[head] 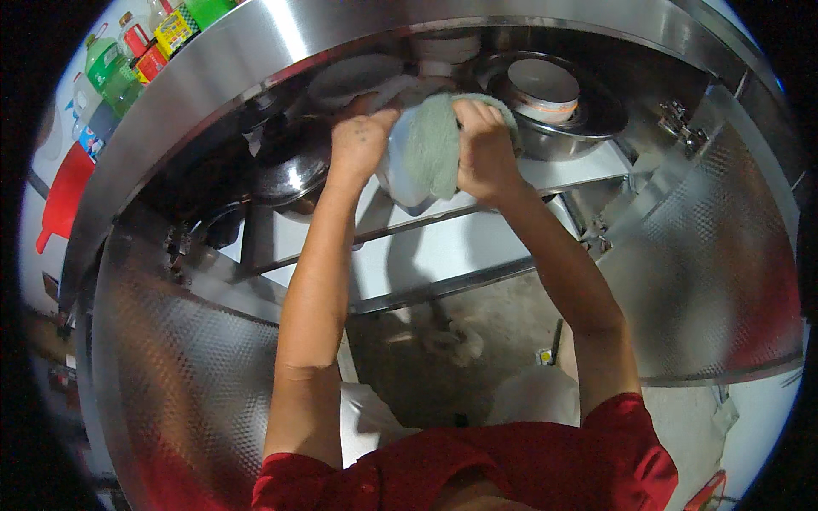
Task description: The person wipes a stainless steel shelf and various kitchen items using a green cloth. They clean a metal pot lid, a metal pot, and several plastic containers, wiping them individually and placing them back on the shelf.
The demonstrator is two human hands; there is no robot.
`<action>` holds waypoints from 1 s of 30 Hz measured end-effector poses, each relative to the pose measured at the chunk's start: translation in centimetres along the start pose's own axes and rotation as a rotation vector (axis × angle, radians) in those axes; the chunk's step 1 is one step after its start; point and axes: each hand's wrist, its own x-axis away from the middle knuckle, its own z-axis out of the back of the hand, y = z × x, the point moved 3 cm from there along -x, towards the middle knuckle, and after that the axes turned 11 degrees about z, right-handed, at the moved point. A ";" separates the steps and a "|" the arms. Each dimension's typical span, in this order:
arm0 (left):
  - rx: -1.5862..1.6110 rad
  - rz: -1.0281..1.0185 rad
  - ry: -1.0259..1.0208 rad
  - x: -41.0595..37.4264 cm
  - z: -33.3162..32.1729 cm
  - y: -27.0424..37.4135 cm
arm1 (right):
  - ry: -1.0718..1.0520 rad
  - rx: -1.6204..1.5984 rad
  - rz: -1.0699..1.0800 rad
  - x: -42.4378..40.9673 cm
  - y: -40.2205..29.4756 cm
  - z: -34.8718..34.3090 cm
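My left hand grips the edge of a pale, whitish-blue container in the middle of an open stainless steel cabinet. A light green cloth is bunched in my right hand and lies against the container's side. The cloth and my fingers hide much of the container. To the left of my left hand sits a pot with a shiny lid. Beyond my right hand stands a wide stainless steel pot, with a round white container on top of it.
Textured metal doors stand open at left and right. A steel counter edge arches above the white cabinet shelf. Several bottles, one a green bottle, and a red plastic basket rest on the counter.
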 end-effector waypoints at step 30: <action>-0.199 -0.136 0.182 0.7 0.4 1.4 | 0.647 -1.369 -0.822 6.9 5.0 -11.0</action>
